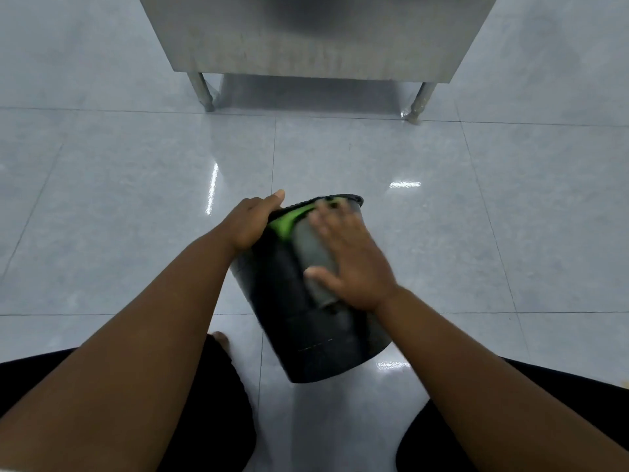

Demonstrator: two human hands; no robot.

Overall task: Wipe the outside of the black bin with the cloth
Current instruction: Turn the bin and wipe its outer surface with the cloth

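Note:
A black bin (306,335) is tilted away from me on the floor between my knees, its open rim at the far end. My left hand (248,223) grips the rim on the left side, thumb over the edge. A grey cloth (311,253) with a green edge lies on the bin's upper side wall. My right hand (350,264) presses flat on the cloth with fingers spread. The hand and cloth are blurred by motion. Part of the cloth is hidden under the palm.
A stainless steel table (313,35) stands ahead, with its legs (204,93) on the glossy grey tiled floor (136,199). My knees in black clothing (221,420) flank the bin on both sides.

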